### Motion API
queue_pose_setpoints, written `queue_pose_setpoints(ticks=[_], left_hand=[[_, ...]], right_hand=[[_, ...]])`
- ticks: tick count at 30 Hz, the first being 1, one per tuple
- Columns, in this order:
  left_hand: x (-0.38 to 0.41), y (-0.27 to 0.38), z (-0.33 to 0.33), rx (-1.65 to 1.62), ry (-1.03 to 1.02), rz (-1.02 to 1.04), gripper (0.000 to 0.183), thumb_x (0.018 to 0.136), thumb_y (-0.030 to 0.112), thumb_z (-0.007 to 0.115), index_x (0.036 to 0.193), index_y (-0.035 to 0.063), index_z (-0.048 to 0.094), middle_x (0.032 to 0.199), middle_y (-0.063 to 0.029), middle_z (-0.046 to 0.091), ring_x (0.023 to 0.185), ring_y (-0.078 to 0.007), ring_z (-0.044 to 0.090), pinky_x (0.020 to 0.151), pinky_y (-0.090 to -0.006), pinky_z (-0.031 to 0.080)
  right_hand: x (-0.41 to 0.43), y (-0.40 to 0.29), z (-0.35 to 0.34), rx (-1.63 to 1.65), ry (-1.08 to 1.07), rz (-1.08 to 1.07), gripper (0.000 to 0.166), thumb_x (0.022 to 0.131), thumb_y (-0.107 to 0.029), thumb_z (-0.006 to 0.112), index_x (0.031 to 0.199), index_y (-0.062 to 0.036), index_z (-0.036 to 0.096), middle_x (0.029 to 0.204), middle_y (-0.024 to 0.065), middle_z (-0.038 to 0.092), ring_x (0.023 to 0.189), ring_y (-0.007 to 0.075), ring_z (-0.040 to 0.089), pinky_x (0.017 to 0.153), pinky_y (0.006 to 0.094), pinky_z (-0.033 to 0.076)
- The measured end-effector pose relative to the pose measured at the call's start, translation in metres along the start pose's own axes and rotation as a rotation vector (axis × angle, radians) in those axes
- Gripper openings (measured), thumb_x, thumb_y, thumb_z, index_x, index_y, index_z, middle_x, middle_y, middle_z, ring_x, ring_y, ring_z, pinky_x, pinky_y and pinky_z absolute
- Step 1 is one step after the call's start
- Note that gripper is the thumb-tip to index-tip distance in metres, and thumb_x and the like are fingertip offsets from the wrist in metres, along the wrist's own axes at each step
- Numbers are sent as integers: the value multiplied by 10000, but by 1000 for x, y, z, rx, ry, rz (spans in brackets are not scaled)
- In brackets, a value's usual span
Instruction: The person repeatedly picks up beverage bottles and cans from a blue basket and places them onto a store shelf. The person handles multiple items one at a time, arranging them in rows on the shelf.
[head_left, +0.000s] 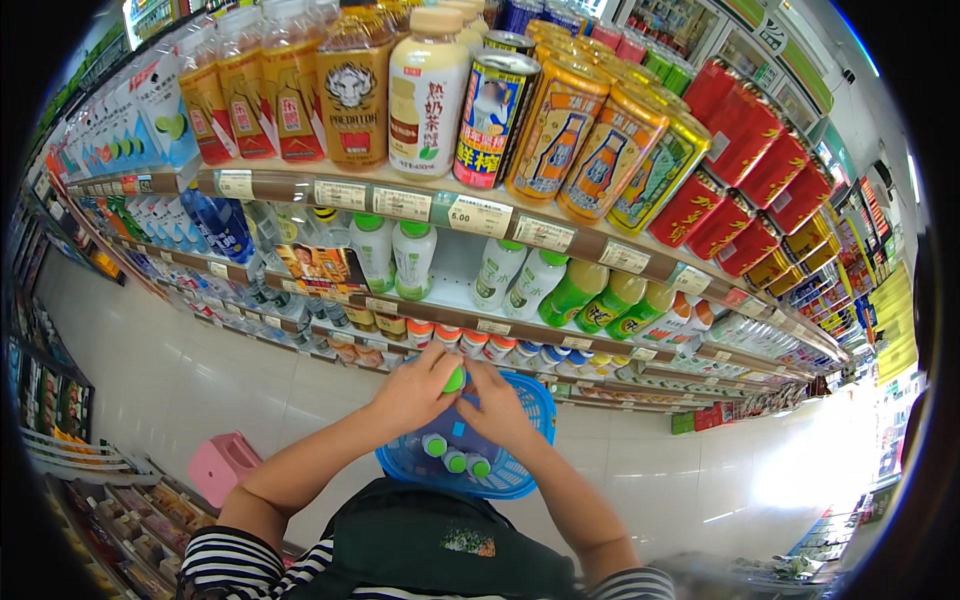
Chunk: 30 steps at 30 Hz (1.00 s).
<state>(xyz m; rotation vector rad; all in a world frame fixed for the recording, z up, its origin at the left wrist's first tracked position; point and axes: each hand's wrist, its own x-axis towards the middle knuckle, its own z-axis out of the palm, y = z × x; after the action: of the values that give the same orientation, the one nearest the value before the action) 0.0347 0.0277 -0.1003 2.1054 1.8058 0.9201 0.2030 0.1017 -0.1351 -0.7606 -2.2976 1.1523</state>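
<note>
My left hand (417, 390) is closed around a bottle with a green cap (453, 380), held over a blue plastic basket (551, 421). Close beside it, my right hand (496, 411) has its fingers bent toward the same bottle; whether they grip it is hidden. Most of the bottle's body lies out of sight behind the hands. Inside the basket, toward my body, three more green-capped bottles (454, 460) stand together. Ahead, on the second shelf, white bottles with green caps (414, 259) flank a gap, with more white bottles (499, 274) to its right.
A top shelf (345, 191) carries drink bottles, orange cans (559, 127) and stacked red cans (750, 142). Lower shelves hold several rows of bottles (472, 343). A pink plastic stool (223, 466) stands on the tiled floor (217, 375) at my left. Another display rack (112, 517) is behind it.
</note>
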Motion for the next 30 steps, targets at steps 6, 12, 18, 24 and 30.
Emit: queue_pose_setpoints(ticks=[6,12,18,24,30], left_hand=[[-35,-65,109,-58,-152,-160,427,715,63,703,1086,36,494,1059,-193,504,810,-413,633,634,-481,541],[-63,-111,198,-59,-367,-387,500,681,35,720,1112,41,466,1097,-222,499,893,-465,630,702,-523,544],[-82,-126,248,-33,-493,-521,469,719,42,710,1120,48,467,1133,-228,496,948,-466,629,752,-523,550],[-109,-148,277,-23,-551,-518,505,755,38,693,1189,35,436,1175,-255,477,938,-488,619,719,-518,556],[-105,-153,259,-50,-606,-586,572,808,172,711,1289,66,421,1242,-254,449,948,-484,619,735,-518,553]], right_hand=[[-24,101,77,45,-77,294,588,785,-55,635,1349,-26,471,1168,225,582,926,354,669,802,454,545],[-48,191,151,-44,-195,495,609,819,-82,608,1398,-36,424,1194,276,578,1001,453,620,846,510,518],[-68,227,178,-62,-270,567,631,845,-120,606,1427,-40,375,1275,292,541,1070,469,594,878,530,504],[-65,223,179,-71,-449,669,638,847,-155,621,1426,-42,377,1341,277,511,1116,447,588,912,512,499],[-69,217,181,-74,-357,608,640,823,-170,631,1416,-66,415,1283,282,558,1084,464,593,908,522,490]])
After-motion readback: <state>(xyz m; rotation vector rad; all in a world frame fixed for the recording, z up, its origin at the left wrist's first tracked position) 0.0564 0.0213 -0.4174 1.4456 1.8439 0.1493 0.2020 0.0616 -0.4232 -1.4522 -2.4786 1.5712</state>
